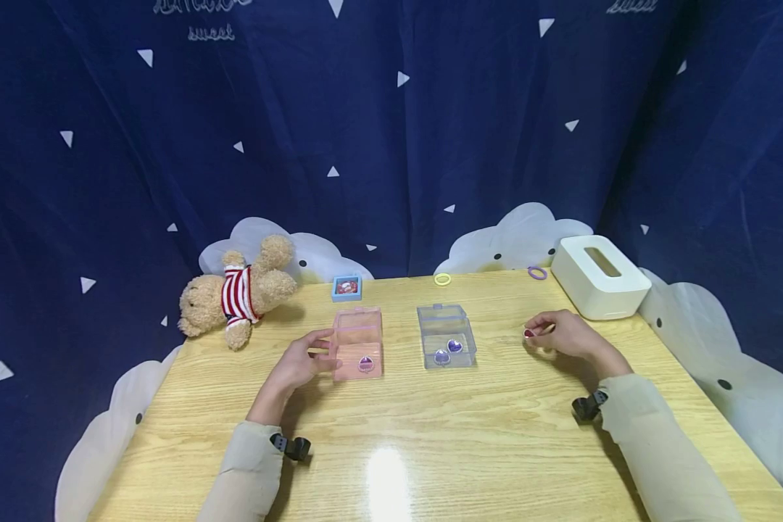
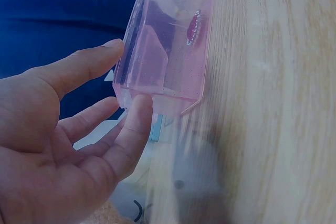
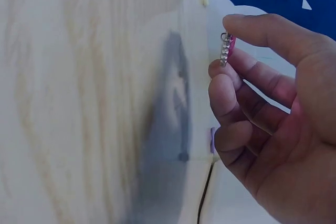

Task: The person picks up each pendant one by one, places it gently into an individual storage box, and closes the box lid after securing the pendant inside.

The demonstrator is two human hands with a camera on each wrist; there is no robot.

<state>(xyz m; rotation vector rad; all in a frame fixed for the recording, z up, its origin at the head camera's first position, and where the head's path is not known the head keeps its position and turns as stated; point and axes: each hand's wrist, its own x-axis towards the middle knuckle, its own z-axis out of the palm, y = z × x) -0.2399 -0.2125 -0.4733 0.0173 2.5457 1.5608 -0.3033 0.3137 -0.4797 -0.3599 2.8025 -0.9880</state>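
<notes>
My left hand (image 1: 298,362) holds the left side of an open pink see-through plastic box (image 1: 357,326), thumb near the front and fingers by the raised lid. A dark pink gem charm (image 2: 193,27) with a beaded edge lies inside. My right hand (image 1: 566,335) pinches a red gem pendant (image 3: 226,51) between thumb and fingertips, above the table. Its beaded rim and small loop face the right wrist camera. Between the hands, an open blue-grey see-through box (image 1: 446,326) contains a purple heart-shaped charm (image 1: 454,346) and another purple charm (image 1: 441,357).
On the wooden table (image 1: 483,435), a teddy bear (image 1: 240,293) lies at the back left. A small blue square case (image 1: 346,288), a yellow ring (image 1: 442,279) and a purple ring (image 1: 537,272) line the back edge. A white tissue box (image 1: 600,286) stands back right.
</notes>
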